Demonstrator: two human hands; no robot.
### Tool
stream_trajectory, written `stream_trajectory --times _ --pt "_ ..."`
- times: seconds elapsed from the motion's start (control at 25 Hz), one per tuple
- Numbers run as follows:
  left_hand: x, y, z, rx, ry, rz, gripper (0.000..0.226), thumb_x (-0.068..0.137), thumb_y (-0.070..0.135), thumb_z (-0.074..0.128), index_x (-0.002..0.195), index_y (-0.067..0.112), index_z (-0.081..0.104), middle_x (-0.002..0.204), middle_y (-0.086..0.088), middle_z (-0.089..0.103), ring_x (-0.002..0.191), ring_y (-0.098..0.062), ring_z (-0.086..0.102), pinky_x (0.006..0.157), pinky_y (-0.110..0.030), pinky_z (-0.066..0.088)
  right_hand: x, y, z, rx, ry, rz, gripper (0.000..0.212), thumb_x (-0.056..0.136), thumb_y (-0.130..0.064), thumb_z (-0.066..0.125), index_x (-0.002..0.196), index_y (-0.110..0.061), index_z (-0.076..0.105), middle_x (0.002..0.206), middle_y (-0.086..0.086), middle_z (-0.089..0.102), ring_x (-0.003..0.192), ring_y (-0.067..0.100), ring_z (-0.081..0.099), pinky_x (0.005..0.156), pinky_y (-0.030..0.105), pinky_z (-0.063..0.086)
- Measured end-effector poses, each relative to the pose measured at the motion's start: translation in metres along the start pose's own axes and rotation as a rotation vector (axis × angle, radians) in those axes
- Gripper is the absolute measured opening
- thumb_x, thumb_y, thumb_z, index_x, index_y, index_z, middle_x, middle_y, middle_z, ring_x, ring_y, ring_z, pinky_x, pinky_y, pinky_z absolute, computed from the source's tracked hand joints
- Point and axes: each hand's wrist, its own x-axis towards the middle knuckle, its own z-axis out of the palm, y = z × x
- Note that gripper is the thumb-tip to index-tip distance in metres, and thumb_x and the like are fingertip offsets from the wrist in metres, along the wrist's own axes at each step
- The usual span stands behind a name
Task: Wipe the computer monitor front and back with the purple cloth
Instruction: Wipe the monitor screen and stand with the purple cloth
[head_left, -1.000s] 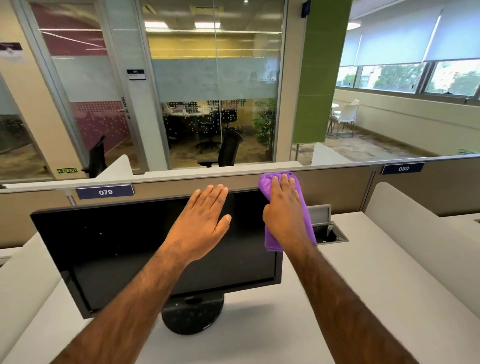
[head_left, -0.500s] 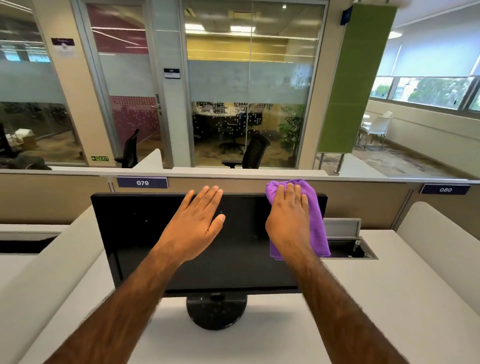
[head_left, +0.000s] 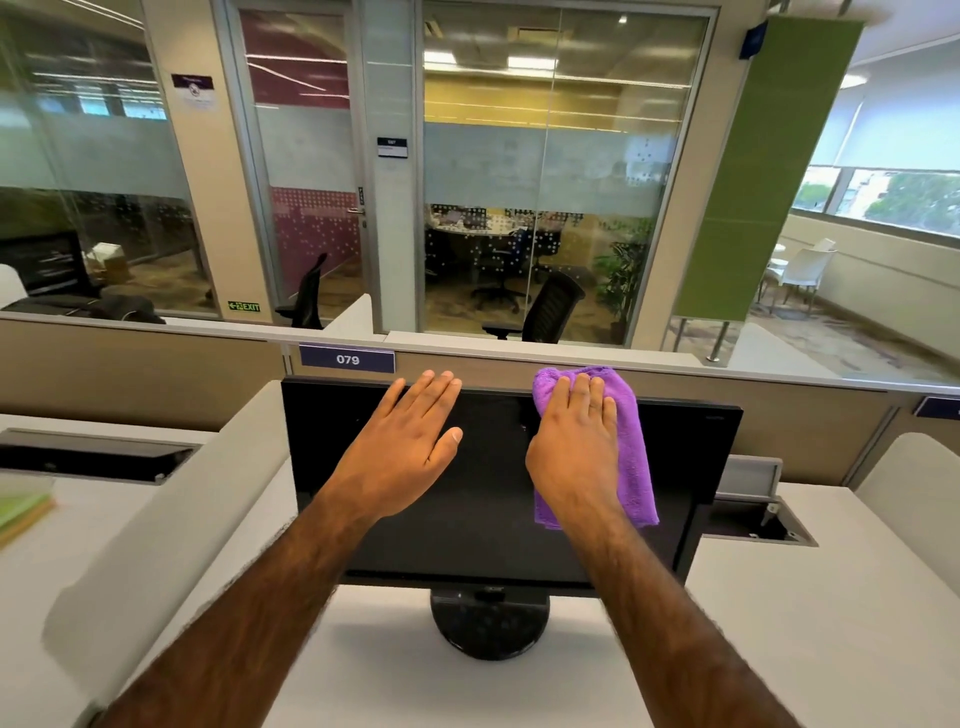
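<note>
We are pressing one purple cloth (head_left: 631, 447) flat under our right hand (head_left: 574, 447), left hand (head_left: 402, 441) lying open, against one monitor (head_left: 488, 519), on one worktop (head_left: 779, 623).

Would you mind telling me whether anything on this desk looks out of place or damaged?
Nothing looks damaged or spilled. The monitor stands upright on its round stand, with the right hand pressing the purple cloth flat on the screen and the left hand open beside it. Only the cable hatch in the desk sits open.
</note>
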Motion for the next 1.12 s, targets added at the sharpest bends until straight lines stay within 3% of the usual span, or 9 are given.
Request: stream_trajectory --times 0.16,0.44,0.68,0.8,0.92,1.0,1.12 --pt "-0.009 -0.031 -0.007 -0.018 -0.009 -0.023 0.081 0.091 0.061 -0.008 0.163 0.026 -0.002 0.172 0.008 -0.005 0.156 -0.006 -0.013 0.127 -0.034 -0.011 -0.003 -0.038 0.005 0.0 -0.005 -0.017 0.076 0.097 -0.018 0.046 0.16 -0.002 0.007 0.167 0.022 0.007 0.155 0.038 0.003 0.127 0.048 0.004" --pt "-0.022 -0.079 -0.01 -0.041 0.004 -0.046 0.069 0.1 0.053 0.007 0.164 0.026 0.001 0.172 0.008 -0.001 0.152 -0.002 -0.016 0.119 -0.026 -0.02 -0.01 -0.103 0.008 0.005 -0.059 -0.067 0.077 0.099 -0.025 0.045 0.159 -0.001 0.004 0.167 0.023 0.004 0.155 0.038 0.001 0.127 0.048 0.002" --pt "-0.03 -0.111 -0.011 -0.074 0.024 -0.076 0.077 0.094 0.058 -0.004 0.163 0.026 0.002 0.172 0.007 0.0 0.157 -0.01 -0.01 0.122 -0.03 -0.016 -0.014 -0.151 0.008 0.056 -0.105 -0.125 0.08 0.1 -0.035 0.044 0.16 -0.002 0.003 0.167 0.023 0.002 0.155 0.037 -0.001 0.127 0.048 0.0" --pt "-0.033 -0.123 -0.007 -0.088 0.045 -0.079 0.083 0.089 0.061 -0.009 0.163 0.027 0.004 0.172 0.006 0.003 0.157 -0.011 -0.008 0.122 -0.031 -0.017 -0.017 -0.171 0.007 0.107 -0.124 -0.155 0.076 0.1 -0.035 0.037 0.16 -0.002 0.003 0.168 0.022 0.002 0.156 0.036 -0.002 0.127 0.048 -0.001" --pt "-0.036 -0.125 -0.005 -0.182 0.151 -0.098 0.074 0.096 0.055 0.002 0.163 0.024 0.009 0.171 0.005 0.009 0.155 -0.006 -0.005 0.122 -0.026 -0.016 -0.017 -0.184 0.002 0.147 -0.169 -0.185 0.072 0.104 -0.042 0.025 0.16 -0.001 0.003 0.167 0.023 0.001 0.156 0.036 -0.002 0.127 0.049 0.003" --pt "-0.038 -0.119 -0.004 -0.253 0.274 -0.079 0.064 0.103 0.042 0.018 0.163 0.02 0.014 0.17 0.002 0.014 0.154 -0.003 -0.001 0.124 -0.026 -0.01 -0.016 -0.187 -0.002 0.193 -0.184 -0.173 0.07 0.104 -0.041 0.027 0.159 0.0 0.011 0.167 0.023 0.009 0.155 0.035 0.005 0.127 0.048 0.007" --pt "-0.035 -0.095 -0.001 -0.361 0.378 0.035 0.056 0.106 0.029 0.032 0.159 0.014 0.027 0.166 -0.003 0.029 0.154 -0.007 0.014 0.129 -0.034 0.008 -0.006 -0.18 -0.006 0.319 -0.174 -0.141 0.05 0.099 -0.026 0.035 0.142 -0.001 0.041 0.151 0.022 0.043 0.143 0.036 0.035 0.12 0.047 0.027"
